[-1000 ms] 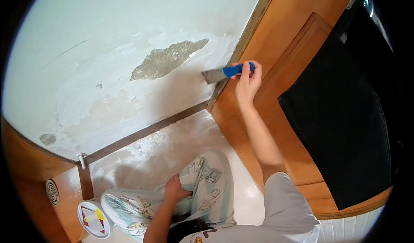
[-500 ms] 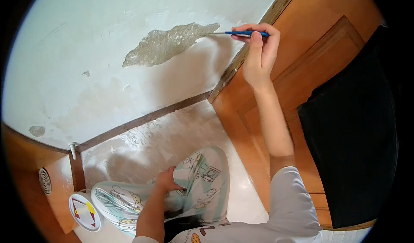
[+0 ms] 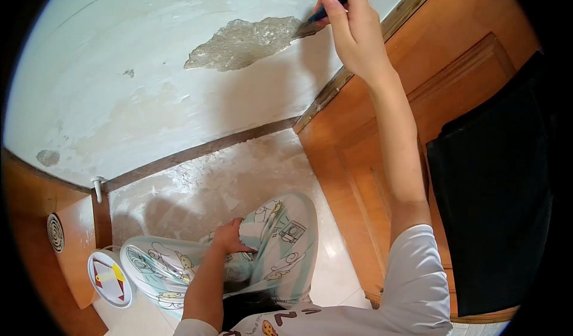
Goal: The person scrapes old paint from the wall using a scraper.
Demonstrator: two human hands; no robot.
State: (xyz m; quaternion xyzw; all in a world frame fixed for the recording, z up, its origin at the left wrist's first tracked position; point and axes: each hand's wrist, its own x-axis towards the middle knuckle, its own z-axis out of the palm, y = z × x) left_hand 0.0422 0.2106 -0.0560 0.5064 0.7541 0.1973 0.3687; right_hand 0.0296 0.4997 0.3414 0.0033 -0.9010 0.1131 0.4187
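My right hand (image 3: 357, 31) is closed around the blue handle of a scraper (image 3: 327, 8). The scraper's blade lies against the wall at the right end of a bare grey patch (image 3: 248, 43), where the white coating (image 3: 149, 14) is gone. My left hand (image 3: 231, 236) rests on my patterned trousers (image 3: 292, 234), thumb and fingers apart, with nothing seen in it.
A wooden door (image 3: 453, 85) with a black cloth (image 3: 489, 205) stands at the right. White flakes lie on the floor (image 3: 197, 187) below the brown skirting (image 3: 179, 157). A lidded bucket (image 3: 111, 279) and a white pipe (image 3: 98, 188) are at lower left.
My right hand has moved up with the scraper, from beside the door frame to the right end of the grey patch. My left hand stays on the trousers. The view has shifted slightly.
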